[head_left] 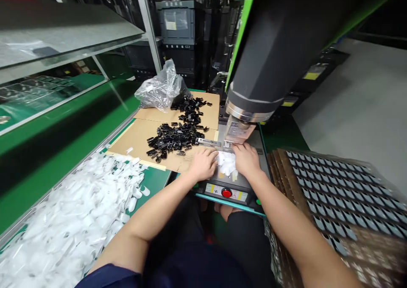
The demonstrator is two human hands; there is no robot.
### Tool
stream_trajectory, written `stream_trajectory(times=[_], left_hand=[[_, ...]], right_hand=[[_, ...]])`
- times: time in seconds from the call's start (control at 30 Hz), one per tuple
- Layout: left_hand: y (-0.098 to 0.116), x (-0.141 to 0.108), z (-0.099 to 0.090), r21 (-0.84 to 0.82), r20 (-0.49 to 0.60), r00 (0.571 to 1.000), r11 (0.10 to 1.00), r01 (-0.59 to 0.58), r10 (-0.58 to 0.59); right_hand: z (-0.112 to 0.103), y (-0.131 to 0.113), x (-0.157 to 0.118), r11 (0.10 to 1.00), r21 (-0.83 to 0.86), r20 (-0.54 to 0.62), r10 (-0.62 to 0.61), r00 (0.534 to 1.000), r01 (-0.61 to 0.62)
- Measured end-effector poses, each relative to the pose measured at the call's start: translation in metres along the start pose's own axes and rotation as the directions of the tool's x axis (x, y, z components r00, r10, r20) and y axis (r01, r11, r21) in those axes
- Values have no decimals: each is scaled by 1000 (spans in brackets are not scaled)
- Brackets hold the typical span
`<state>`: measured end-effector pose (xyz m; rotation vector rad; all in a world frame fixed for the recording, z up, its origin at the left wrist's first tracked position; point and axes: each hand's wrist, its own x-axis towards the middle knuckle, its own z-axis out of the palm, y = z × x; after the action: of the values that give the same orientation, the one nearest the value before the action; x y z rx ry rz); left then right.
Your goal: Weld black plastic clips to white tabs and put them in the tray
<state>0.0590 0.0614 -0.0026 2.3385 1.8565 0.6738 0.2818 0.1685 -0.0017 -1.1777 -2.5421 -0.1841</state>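
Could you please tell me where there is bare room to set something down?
The cardboard has a bare patch left of the black parts; a green table strip shows between the white pieces and the cardboard's near edge. Crowded: around the left hand and right hand, below the machine head.

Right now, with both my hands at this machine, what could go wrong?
The right hand's fingertips are close under the machine's metal block, so they might get pinched if it came down. The left hand sits near the loose black parts and could knock some astray. The red button lies between the forearms, where a stray bump might press it.
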Motion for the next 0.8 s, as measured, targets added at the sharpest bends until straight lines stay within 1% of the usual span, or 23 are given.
stream_trajectory(times=[0.07, 0.13, 0.17, 0.23, 0.3, 0.33, 0.4, 0.47, 0.57, 0.67, 0.8], left_hand=[[-23, -31, -21, 41, -34, 996, 996, 78, -77], [-51, -62, -43, 92, -89, 979, 977, 194, -186], [-66, -76, -54, 113, -123, 959, 956, 269, -255], [-92, -100, -71, 145, -184, 899, 894, 425, -397], [-111, -116, -81, 163, -215, 836, 826, 540, -504], [-117, -122, -83, 169, -217, 815, 801, 574, -538], [-123, -127, -82, 179, -207, 792, 773, 608, -575], [-124, -127, -78, 195, -193, 786, 762, 618, -588], [-125, -125, -73, 222, -196, 787, 755, 617, -585], [-127, -127, -73, 240, -216, 795, 758, 607, -567], [-124, -131, -79, 220, -230, 789, 759, 613, -570]], right_hand=[[4, -2, -1, 1000, 8, -24, 23, 999, -23], [6, -8, -2, 999, 8, -53, 54, 997, -54], [7, -14, -2, 998, 10, -70, 69, 995, -69], [7, -32, 0, 997, 34, -100, 75, 992, -72], [10, -60, 5, 995, 100, -113, 26, 993, -15], [12, -76, 10, 988, 148, -109, -21, 994, 37], [19, -111, 21, 956, 248, -92, -137, 986, 156], [27, -144, 35, 918, 310, -64, -237, 969, 245], [40, -179, 52, 908, 300, 13, -309, 951, 291], [47, -195, 61, 927, 237, 62, -314, 947, 292], [48, -201, 63, 946, 198, 73, -273, 959, 255]])
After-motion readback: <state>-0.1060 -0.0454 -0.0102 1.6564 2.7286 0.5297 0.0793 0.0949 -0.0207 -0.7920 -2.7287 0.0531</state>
